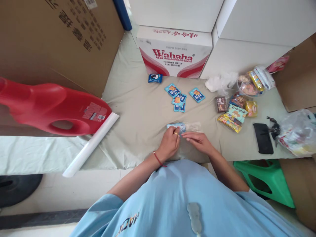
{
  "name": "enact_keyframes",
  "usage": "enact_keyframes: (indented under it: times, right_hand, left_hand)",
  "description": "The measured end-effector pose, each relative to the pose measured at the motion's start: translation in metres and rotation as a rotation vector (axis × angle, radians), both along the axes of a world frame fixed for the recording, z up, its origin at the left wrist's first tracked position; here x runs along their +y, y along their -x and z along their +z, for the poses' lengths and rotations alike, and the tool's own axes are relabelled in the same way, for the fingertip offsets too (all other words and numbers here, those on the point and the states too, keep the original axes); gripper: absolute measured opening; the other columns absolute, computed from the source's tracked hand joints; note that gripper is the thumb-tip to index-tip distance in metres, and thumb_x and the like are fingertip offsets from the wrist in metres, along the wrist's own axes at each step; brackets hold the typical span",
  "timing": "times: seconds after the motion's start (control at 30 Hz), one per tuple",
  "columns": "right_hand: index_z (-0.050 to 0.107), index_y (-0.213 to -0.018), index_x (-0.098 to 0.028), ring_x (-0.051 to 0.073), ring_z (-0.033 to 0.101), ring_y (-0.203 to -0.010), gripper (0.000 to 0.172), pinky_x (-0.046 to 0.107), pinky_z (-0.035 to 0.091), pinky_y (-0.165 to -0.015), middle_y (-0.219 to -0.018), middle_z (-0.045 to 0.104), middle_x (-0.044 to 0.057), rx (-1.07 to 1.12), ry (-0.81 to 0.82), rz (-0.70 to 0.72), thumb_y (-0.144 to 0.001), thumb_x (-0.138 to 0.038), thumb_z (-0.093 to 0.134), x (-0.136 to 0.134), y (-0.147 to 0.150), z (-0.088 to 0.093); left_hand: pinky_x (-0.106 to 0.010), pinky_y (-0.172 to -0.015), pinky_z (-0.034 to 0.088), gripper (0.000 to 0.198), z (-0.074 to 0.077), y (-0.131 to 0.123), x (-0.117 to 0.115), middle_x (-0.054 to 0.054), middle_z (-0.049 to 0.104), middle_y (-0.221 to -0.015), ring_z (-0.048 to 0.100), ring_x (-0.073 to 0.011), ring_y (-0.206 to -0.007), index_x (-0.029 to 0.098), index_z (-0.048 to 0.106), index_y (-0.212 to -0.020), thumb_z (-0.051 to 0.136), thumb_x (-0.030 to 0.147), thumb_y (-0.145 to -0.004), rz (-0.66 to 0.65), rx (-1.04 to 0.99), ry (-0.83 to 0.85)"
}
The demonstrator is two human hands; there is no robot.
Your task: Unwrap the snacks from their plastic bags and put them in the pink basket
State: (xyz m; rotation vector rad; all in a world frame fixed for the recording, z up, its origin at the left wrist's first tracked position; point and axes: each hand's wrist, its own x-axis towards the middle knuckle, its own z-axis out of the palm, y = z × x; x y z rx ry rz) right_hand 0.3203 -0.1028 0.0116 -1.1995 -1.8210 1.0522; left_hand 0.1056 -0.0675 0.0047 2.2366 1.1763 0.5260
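Note:
A light-blue packet with a clear plastic end lies across the cloth right in front of me. My left hand is closed on its near edge, thumb and fingers pinched together. Beside it, my right hand has its fingers stretched out flat, tips at the packet's near side, apparently holding nothing. What sits under the left fingers is hidden. Just beyond the packet are several small blue snack sachets, some overlapping, one apart to the right, and a darker blue packet against the white carton.
A Wahaha water carton stands at the back. Left are a red jug, a white roll and a big cardboard box. To the right lie snack packs, a black phone and a plastic bag.

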Motion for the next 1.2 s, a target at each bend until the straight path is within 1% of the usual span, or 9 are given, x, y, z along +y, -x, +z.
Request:
enact_keyframes:
  times: [0.1, 0.2, 0.33, 0.43, 0.57, 0.77, 0.9, 1.07, 1.2]
  right_hand:
    - [0.075, -0.124, -0.026, 0.025, 0.07, -0.104, 0.033, 0.044, 0.059, -0.094, -0.121, 0.072, 0.011, -0.119, -0.008, -0.435, -0.102, -0.045, 0.059, -0.001, -0.018, -0.009]
    - [0.07, -0.134, -0.019, 0.034, 0.059, -0.12, 0.055, 0.055, 0.051, -0.105, -0.134, 0.062, 0.02, -0.423, -0.066, -0.582, -0.09, -0.051, 0.072, 0.003, -0.022, -0.019]
    - [0.076, -0.103, -0.02, 0.037, 0.051, -0.131, 0.029, 0.057, 0.043, -0.112, -0.139, 0.061, 0.02, -0.478, -0.1, -0.511, -0.092, -0.045, 0.069, 0.005, -0.017, -0.021]
    - [0.07, -0.093, -0.022, 0.026, 0.064, -0.099, 0.024, 0.041, 0.053, -0.092, -0.108, 0.07, 0.01, -0.267, -0.001, -0.494, -0.097, -0.045, 0.062, 0.004, -0.01, -0.009]
    - [0.065, -0.093, -0.023, 0.017, 0.055, -0.066, 0.021, 0.029, 0.047, -0.067, -0.074, 0.061, -0.002, -0.185, 0.108, -0.452, -0.097, -0.043, 0.063, 0.021, 0.013, 0.01]
    - [0.069, -0.1, -0.018, 0.023, 0.063, -0.096, 0.018, 0.033, 0.049, -0.089, -0.105, 0.069, 0.011, -0.603, 0.062, -0.269, -0.1, -0.017, 0.051, 0.06, 0.078, 0.02]
    - [0.067, -0.12, -0.011, 0.03, 0.059, -0.11, 0.028, 0.04, 0.049, -0.096, -0.121, 0.065, 0.018, -0.838, 0.009, -0.183, -0.106, -0.032, 0.052, 0.05, 0.106, 0.022]
    - [0.055, -0.143, -0.009, 0.039, 0.05, -0.123, 0.065, 0.052, 0.048, -0.1, -0.137, 0.058, 0.024, -0.894, -0.065, -0.144, -0.098, -0.054, 0.068, 0.031, 0.115, 0.012]
    - [0.057, -0.145, -0.015, 0.038, 0.05, -0.124, 0.047, 0.053, 0.046, -0.105, -0.144, 0.056, 0.022, -0.831, 0.003, -0.174, -0.102, -0.035, 0.063, 0.029, 0.109, 0.007]
  left_hand:
    - [-0.043, -0.096, 0.05, 0.05, -0.011, 0.0, -0.011, -0.02, 0.063, -0.132, 0.059, -0.0287, -0.114, 0.011, 0.049, -0.153, 0.041, 0.017, -0.104, -0.017, 0.195, -0.129]
    - [-0.043, -0.097, 0.048, 0.054, -0.014, -0.001, -0.015, -0.021, 0.062, -0.14, 0.058, -0.0295, -0.119, 0.011, 0.043, -0.158, 0.041, 0.014, -0.104, -0.058, 0.329, -0.181]
    - [-0.042, -0.096, 0.047, 0.054, -0.012, -0.001, -0.014, -0.019, 0.062, -0.142, 0.058, -0.0285, -0.12, 0.013, 0.042, -0.159, 0.042, 0.017, -0.106, -0.063, 0.389, -0.197]
    - [-0.042, -0.095, 0.046, 0.053, -0.01, -0.001, -0.015, -0.019, 0.062, -0.144, 0.058, -0.0278, -0.12, 0.013, 0.042, -0.159, 0.041, 0.018, -0.107, -0.071, 0.391, -0.201]
    - [-0.043, -0.093, 0.047, 0.051, -0.006, -0.004, -0.013, -0.019, 0.061, -0.145, 0.059, -0.0284, -0.12, 0.012, 0.046, -0.157, 0.037, 0.016, -0.107, -0.089, 0.385, -0.195]
    - [-0.048, -0.107, 0.047, 0.032, -0.001, 0.01, -0.019, -0.02, 0.066, -0.131, 0.058, -0.031, -0.126, 0.01, 0.071, -0.121, 0.048, 0.019, -0.102, -0.131, 0.23, -0.141]
    - [-0.057, -0.118, 0.042, 0.022, -0.008, 0.05, -0.034, -0.016, 0.072, -0.117, 0.061, -0.0302, -0.122, 0.016, 0.076, -0.098, 0.054, 0.02, -0.096, -0.181, 0.042, -0.071]
    - [-0.048, -0.105, 0.055, 0.027, -0.009, 0.09, -0.045, -0.009, 0.078, -0.109, 0.069, -0.0257, -0.115, 0.022, 0.076, -0.104, 0.049, 0.024, -0.101, 0.009, -0.152, 0.024]
    - [-0.044, -0.102, 0.057, 0.025, 0.006, 0.096, -0.039, -0.008, 0.079, -0.106, 0.071, -0.0242, -0.111, 0.022, 0.075, -0.101, 0.051, 0.03, -0.101, 0.204, -0.218, 0.061]
